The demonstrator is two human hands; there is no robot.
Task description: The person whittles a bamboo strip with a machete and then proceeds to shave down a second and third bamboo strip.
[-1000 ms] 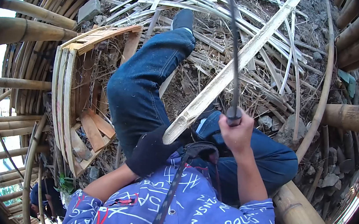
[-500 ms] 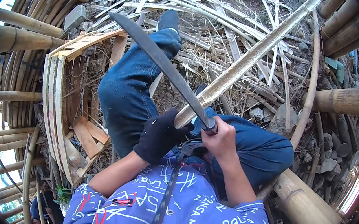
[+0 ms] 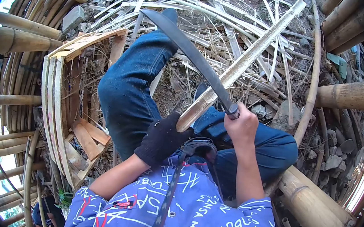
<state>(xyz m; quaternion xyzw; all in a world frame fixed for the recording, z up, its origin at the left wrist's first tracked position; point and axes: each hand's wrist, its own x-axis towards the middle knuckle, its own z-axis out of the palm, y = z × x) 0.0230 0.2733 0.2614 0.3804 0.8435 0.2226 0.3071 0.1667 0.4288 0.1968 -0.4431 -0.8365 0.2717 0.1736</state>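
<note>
My left hand (image 3: pixel 161 139), in a black glove, grips the near end of a long split bamboo slat (image 3: pixel 246 60) that runs up and to the right over the ground. My bare right hand (image 3: pixel 242 125) holds the handle of a dark curved machete (image 3: pixel 189 51). Its blade crosses the slat and points up to the left, above my knee. I sit on a thick bamboo pole (image 3: pixel 311 204) in blue jeans, with my left leg (image 3: pixel 131 85) stretched forward.
Thin bamboo strips and shavings (image 3: pixel 203 4) litter the dirt ahead. A curved frame of bent bamboo slats (image 3: pixel 60 95) stands at my left. Thick bamboo poles (image 3: pixel 350 94) lie at right and at upper left, with stones (image 3: pixel 334 157) beside them.
One second ago the machete stood raised upright. It came down across the slat with the blade leaning left, and now my right hand has shifted slightly right and up.
</note>
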